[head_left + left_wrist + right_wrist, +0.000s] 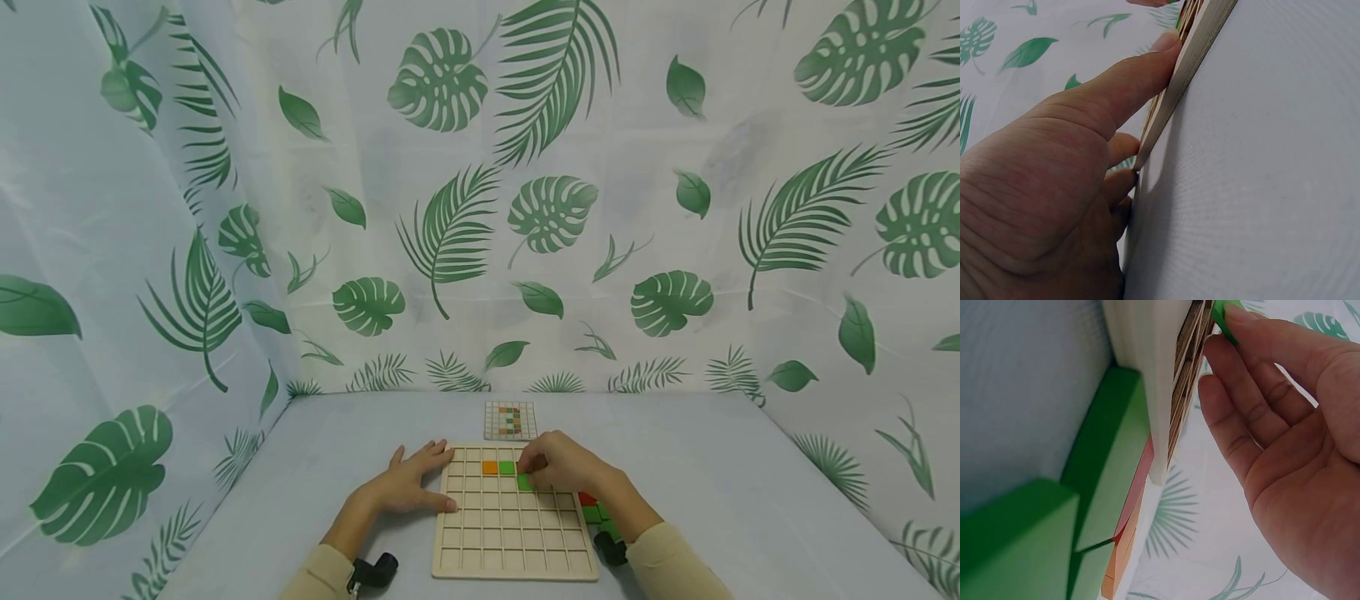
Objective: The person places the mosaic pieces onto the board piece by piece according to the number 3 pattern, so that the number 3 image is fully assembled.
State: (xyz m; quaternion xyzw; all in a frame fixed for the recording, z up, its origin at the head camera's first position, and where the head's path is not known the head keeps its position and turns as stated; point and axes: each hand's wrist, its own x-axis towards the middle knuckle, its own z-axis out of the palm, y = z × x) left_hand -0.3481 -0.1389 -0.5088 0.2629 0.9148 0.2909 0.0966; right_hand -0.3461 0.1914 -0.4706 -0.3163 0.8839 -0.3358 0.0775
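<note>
The left hand [407,483], fingers spread, touches a flat, pale wooden grid board [519,540]; the right hand [564,462] pinches a green square tile [1221,320] there.

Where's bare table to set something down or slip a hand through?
Bare table lies right of the right sleeve, out to the curtain, and left of the left hand. The near rows of the board are unfilled. Crowded: the board's right edge, lined with coloured blocks, and the far rows under the right hand.
</note>
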